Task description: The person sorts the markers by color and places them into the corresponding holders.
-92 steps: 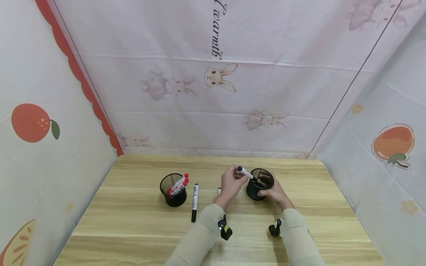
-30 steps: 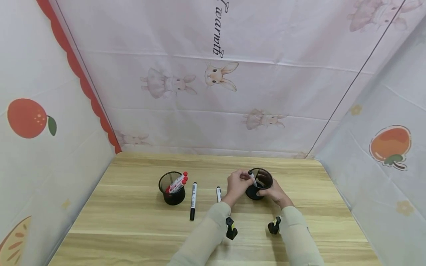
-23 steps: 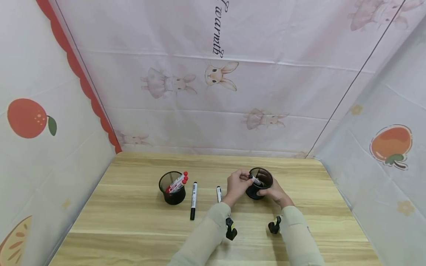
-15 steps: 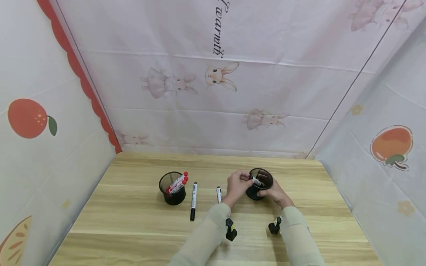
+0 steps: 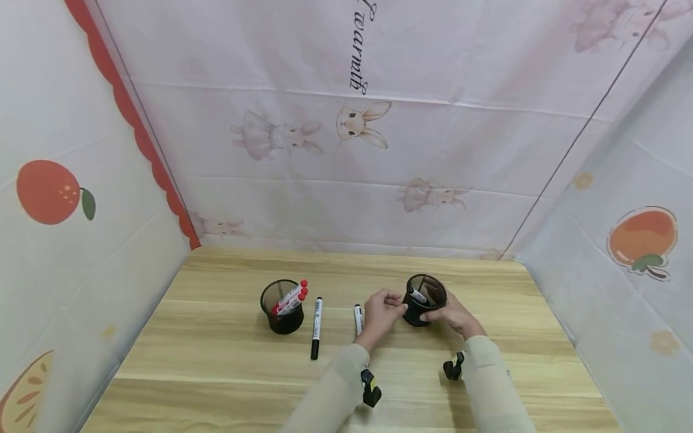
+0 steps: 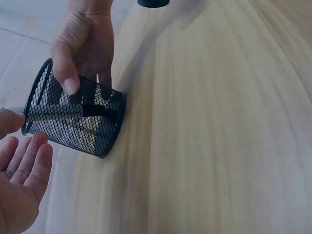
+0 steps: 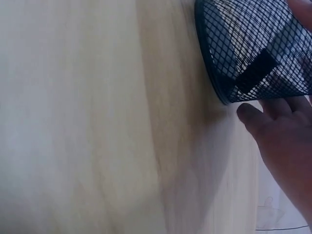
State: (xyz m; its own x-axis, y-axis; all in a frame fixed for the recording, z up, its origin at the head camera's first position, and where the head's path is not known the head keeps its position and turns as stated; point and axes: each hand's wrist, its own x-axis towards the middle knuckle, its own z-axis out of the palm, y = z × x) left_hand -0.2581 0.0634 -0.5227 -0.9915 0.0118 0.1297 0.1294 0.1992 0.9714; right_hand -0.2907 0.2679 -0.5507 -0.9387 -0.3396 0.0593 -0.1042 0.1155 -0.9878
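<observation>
My right hand (image 5: 456, 314) grips a black mesh pen holder (image 5: 417, 313) from its right side, thumb on the near wall. Inside it a whiteboard marker (image 5: 417, 295) with a black end leans against the left wall; its black cap (image 6: 95, 110) shows through the mesh near the bottom. My left hand (image 5: 381, 316) holds nothing, its fingers loosely bent, thumb tip right at the rim. In the left wrist view the left hand (image 6: 22, 180) lies with its palm side turned up. The right hand (image 7: 287, 141) appears below the holder in the right wrist view.
A second black mesh pen holder (image 5: 286, 323) with several red-capped markers (image 5: 291, 300) stands on the left of the wooden table (image 5: 216, 373). A black-capped marker (image 5: 317, 328) lies beside it. Another marker (image 5: 358, 319) lies partly behind the left hand. Printed fabric walls (image 5: 325, 216) surround the table.
My left hand, which pinched the marker over the pen holder, has lowered it in, let go and drawn back slightly down and left. My right hand keeps its grip.
</observation>
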